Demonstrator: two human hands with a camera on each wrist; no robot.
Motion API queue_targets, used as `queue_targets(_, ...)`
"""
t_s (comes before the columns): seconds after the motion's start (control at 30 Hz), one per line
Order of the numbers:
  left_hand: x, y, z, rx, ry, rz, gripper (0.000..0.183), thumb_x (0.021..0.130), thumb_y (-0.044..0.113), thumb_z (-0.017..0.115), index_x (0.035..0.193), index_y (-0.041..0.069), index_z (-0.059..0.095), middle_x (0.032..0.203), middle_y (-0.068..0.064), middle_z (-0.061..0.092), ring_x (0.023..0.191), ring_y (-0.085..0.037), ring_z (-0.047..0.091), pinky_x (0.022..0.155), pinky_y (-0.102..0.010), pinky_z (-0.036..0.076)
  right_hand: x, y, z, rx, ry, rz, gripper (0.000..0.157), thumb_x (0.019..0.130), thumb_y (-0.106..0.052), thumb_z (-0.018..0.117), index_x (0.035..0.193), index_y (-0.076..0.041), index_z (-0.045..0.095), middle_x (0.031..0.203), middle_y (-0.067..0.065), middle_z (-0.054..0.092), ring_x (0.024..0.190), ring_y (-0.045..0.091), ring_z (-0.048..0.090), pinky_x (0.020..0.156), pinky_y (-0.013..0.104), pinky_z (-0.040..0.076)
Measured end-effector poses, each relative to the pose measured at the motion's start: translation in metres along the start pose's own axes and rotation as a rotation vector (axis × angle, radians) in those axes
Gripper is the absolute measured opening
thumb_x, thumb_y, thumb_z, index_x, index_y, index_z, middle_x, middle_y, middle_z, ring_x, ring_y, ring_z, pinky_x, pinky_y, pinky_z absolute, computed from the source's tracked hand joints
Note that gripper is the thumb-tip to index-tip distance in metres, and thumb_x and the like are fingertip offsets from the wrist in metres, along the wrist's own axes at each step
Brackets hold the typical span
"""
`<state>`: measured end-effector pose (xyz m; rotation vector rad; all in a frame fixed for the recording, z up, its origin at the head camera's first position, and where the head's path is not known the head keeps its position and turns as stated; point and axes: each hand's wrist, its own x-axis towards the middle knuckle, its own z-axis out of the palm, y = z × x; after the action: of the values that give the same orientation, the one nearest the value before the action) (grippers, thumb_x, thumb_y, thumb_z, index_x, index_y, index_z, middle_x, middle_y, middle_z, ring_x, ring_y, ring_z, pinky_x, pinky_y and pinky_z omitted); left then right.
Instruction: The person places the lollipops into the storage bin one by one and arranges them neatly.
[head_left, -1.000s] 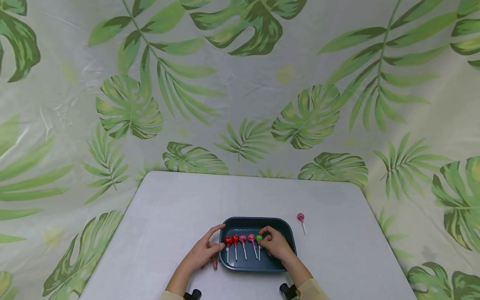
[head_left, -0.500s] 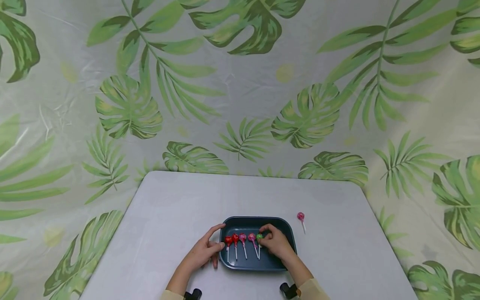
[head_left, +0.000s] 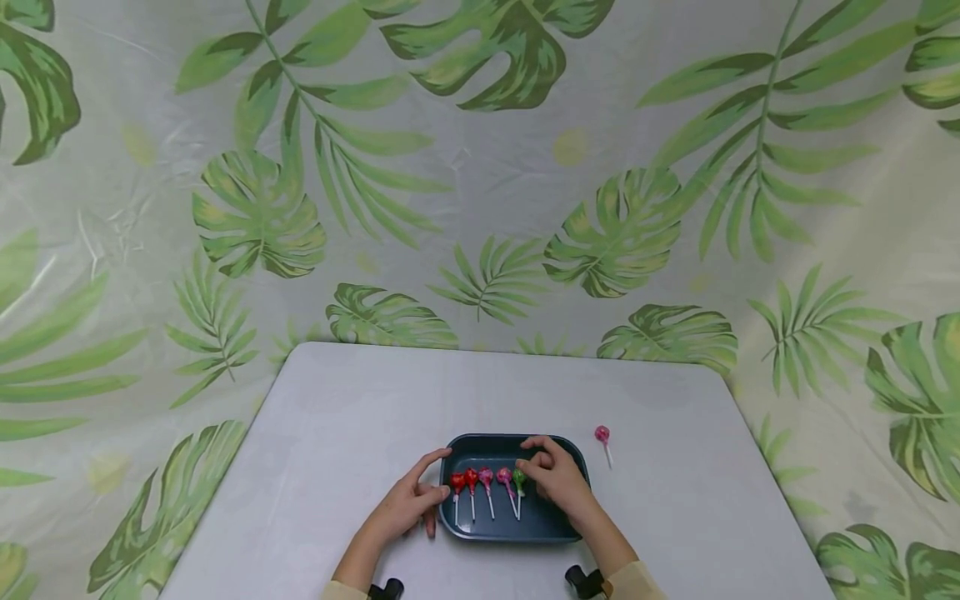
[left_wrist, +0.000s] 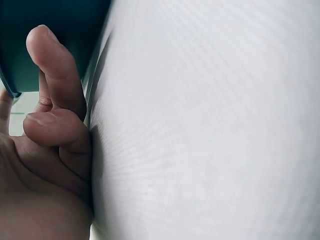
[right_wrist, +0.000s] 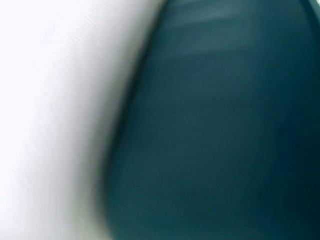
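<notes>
A dark blue tray [head_left: 517, 532] stands near the front of the white table. Inside it, lollipops lie side by side, sticks toward the person: two red lollipops [head_left: 471, 477], two pink lollipops [head_left: 504, 476] and a green lollipop [head_left: 519, 478] at the right end. My left hand [head_left: 408, 504] touches the tray's left rim with spread thumb and index finger; the left wrist view shows its other fingers [left_wrist: 52, 55] loosely bent by the tray's outer wall. My right hand [head_left: 558, 482] hovers over the tray's right part, fingertips close by the green lollipop's head. The right wrist view shows no fingers.
Another pink lollipop [head_left: 602, 435] lies on the white table [head_left: 360, 400], beyond the tray's right side. A leaf-patterned cloth [head_left: 480, 183] hangs behind the table.
My right hand has let go of the green lollipop and shifted slightly up and to the right, so more of that lollipop shows. The left hand and tray stay put.
</notes>
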<state>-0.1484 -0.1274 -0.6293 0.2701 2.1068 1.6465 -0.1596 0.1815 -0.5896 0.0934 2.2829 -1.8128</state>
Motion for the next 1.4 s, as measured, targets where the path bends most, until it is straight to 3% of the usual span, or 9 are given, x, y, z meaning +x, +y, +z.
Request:
queue_targets(0.27,-0.001,0.000,0.000,0.011,0.007,-0.006,0.060,0.106,0.033,0.066,0.159,0.042,0.040,0.071,-0.016,0.072,0.045,-0.017,0.059,0.040,-0.024,0.037,-0.003,-0.019,-0.025,0.049,0.021,-0.052,0.035,0.103,-0.019,0.071,0.134,-0.010,0.058,0.072,0.000,0.055,0.051,0.012,0.043,0.052,0.024,0.038)
queue_targets(0.67,-0.001,0.001,0.001,0.024,0.015,-0.012,0.060,0.106,0.032,0.065,0.160,0.040,0.040,0.071,-0.014,0.073,0.044,-0.015,0.056,0.041,-0.024,0.037,-0.003,-0.030,-0.068,0.047,0.095,-0.048,0.040,0.101,-0.027,0.074,0.135,-0.015,0.055,0.079,0.001,0.062,0.051,0.010,0.041,0.050,0.023,0.035)
queue_targets(0.97,-0.001,0.001,0.001,0.017,0.014,-0.020,0.060,0.106,0.033,0.065,0.160,0.042,0.040,0.070,-0.011,0.072,0.045,-0.015,0.057,0.041,-0.024,0.037,0.004,-0.028,-0.099,0.075,0.117,-0.087,0.037,0.103,-0.026,0.071,0.134,-0.016,0.052,0.076,-0.008,0.058,0.050,0.007,0.039,0.049,0.021,0.033)
queue_targets(1.4,0.000,0.001,0.001,0.010,0.016,-0.030,0.060,0.105,0.035,0.067,0.158,0.045,0.041,0.071,-0.011,0.072,0.046,-0.016,0.059,0.041,-0.024,0.037,0.011,-0.015,-0.134,0.068,0.194,-0.038,0.033,0.104,-0.032,0.070,0.130,-0.023,0.053,0.075,-0.012,0.060,0.051,0.007,0.043,0.049,0.023,0.036)
